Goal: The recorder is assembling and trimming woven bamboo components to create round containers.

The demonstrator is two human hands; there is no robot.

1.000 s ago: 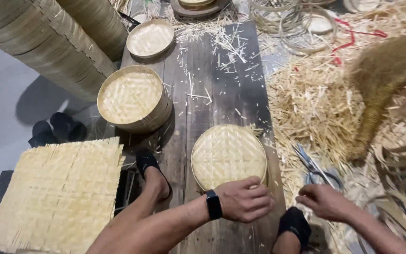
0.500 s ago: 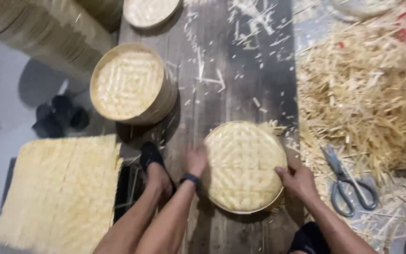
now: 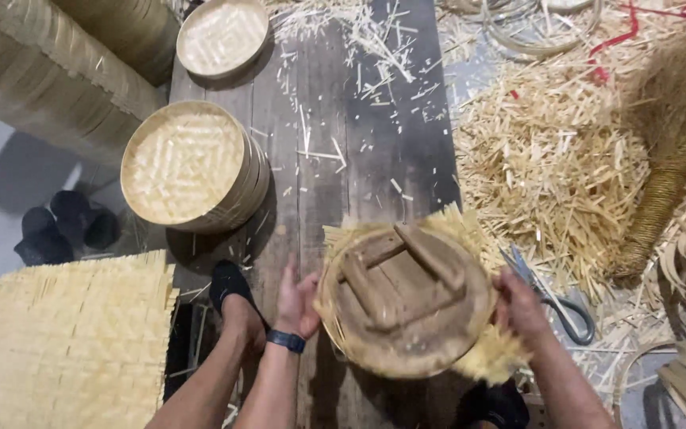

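Both hands, left hand [image 3: 297, 298] and right hand [image 3: 518, 306], are gripping opposite rims of the round wooden mould [image 3: 406, 306], steadying it beside the scissors [image 3: 553, 294].

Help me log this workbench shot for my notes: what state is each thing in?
Round wooden form: tilted up, underside battens showing, woven fringe at its rim.
Left hand: gripping the form's left edge.
Right hand: gripping its right edge.
Scissors: lying closed on straw.
Stacked woven trays: resting flat.
Woven mat: lying flat.
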